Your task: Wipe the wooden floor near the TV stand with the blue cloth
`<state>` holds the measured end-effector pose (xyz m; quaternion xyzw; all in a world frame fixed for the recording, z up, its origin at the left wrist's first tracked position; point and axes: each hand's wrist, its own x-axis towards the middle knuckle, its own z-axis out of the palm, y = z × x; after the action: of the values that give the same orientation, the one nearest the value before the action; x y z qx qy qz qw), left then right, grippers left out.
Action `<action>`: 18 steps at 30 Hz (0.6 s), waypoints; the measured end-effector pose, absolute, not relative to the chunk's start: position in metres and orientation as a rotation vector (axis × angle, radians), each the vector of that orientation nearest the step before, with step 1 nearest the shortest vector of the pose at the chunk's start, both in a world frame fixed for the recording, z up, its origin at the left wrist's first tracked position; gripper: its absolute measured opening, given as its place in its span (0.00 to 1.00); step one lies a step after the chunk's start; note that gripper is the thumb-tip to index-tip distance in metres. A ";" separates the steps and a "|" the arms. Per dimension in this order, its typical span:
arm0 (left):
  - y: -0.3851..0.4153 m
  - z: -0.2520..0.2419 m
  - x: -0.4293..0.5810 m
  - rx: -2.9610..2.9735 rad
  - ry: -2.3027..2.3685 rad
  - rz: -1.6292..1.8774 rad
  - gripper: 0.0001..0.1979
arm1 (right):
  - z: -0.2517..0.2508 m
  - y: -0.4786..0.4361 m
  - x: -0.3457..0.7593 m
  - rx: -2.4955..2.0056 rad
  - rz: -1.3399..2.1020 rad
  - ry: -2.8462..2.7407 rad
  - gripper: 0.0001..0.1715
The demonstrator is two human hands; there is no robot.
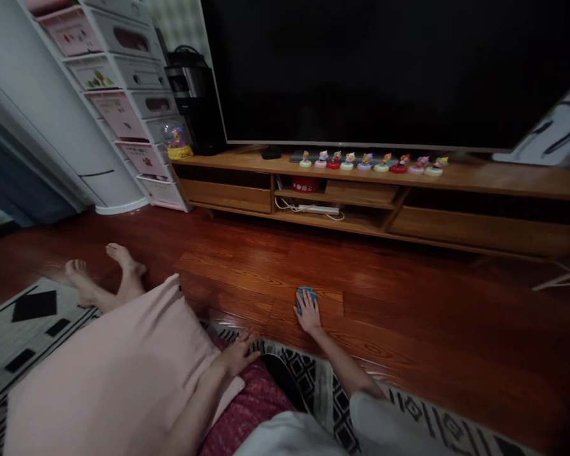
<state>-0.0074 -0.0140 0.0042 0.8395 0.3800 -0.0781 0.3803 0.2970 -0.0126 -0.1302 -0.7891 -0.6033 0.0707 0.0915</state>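
Out on the wooden floor, my right hand (308, 313) lies palm down over a crumpled blue-green cloth (300, 293), its fingers slightly spread across it. Parts of the cloth show past the fingertips and at the left side of the hand; the rest is covered by it. My left hand (240, 354) rests on my lap over dark red trousers (268, 387), with fingers stretched out and nothing visible in them. Beside it, a large pale pink pillow (109, 361) lies across my legs, and the left forearm rests along its edge.
A patterned rug (313, 380) lies beneath me. Ahead stands a low wooden TV cabinet (228, 196) carrying a large screen (361, 76) and a row of several small figurines (346, 161). Bare feet (123, 259) extend at left, near a drawer tower (137, 114).
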 end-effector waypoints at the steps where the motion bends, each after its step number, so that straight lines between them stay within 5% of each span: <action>1: -0.014 0.003 -0.008 2.141 0.976 -0.202 0.30 | -0.126 0.003 0.296 -2.390 0.220 -1.741 0.34; 6: -0.014 -0.004 -0.006 2.126 1.003 -0.244 0.31 | -0.117 0.047 0.268 -2.403 0.274 -1.691 0.35; 18: 0.007 -0.039 0.011 2.235 0.958 -0.226 0.36 | -0.125 0.011 0.267 -1.602 0.546 -2.319 0.48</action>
<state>0.0113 0.0069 -0.0394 0.8597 0.3687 -0.0871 0.3427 0.2668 0.0108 -0.1249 -0.5528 -0.8005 0.1883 0.1349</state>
